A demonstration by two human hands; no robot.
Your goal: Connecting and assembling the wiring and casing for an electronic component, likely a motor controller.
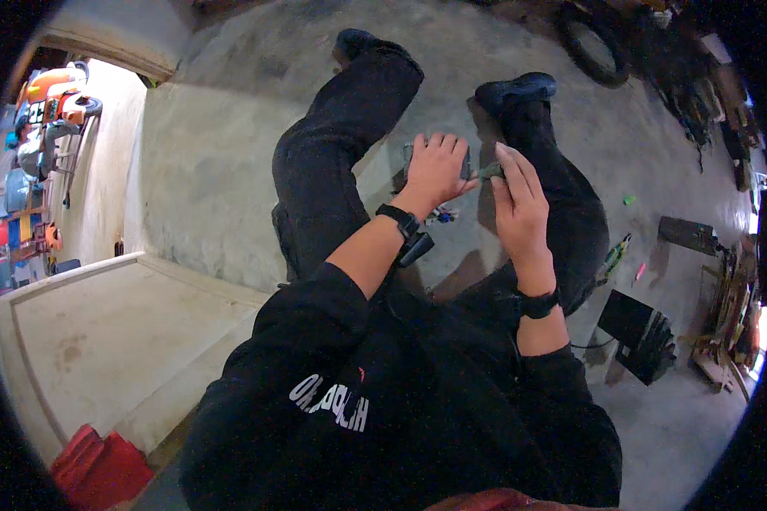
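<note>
My left hand lies palm down, its fingers bent over a dark grey rectangular piece that is mostly covered. Close by on the right, my right hand has its fingers together and its thumb against a small grey-green piece. The left thumb reaches toward that same piece; whether it touches cannot be made out. Both hands are between my spread legs, above the concrete floor. Below my left hand shows a small cluster of blue, white and red bits, too small to name.
On the right lie a green-and-yellow tool, a pink stick, a small green object, a dark block and a black flat box. A tyre rests farther off. At left are a pale panel and red cloth.
</note>
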